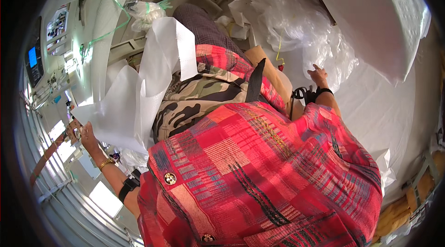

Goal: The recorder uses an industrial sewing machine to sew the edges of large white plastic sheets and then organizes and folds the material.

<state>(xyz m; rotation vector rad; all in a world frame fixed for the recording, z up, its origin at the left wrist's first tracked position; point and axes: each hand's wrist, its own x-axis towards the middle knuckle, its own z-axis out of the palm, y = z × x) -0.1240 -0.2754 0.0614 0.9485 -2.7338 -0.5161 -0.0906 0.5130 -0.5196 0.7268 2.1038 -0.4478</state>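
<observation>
At the left, my left hand is closed on the edge of a white sheet. The sheet runs up in folds across my lap, and its upper end stands bent over beside my leg. Paper or thin fabric, I cannot tell which. On the other side, my right hand has its fingers stretched out and apart, with nothing seen in it. It is beside a heap of clear plastic bags; whether it touches them I cannot tell. Black bands are on both my forearms.
A large white panel or sheet rises at the upper right. A small red piece on a yellow cord hangs near the plastic. Green string runs at upper left by a white bundle. Another forearm shows at far left, possibly a reflection.
</observation>
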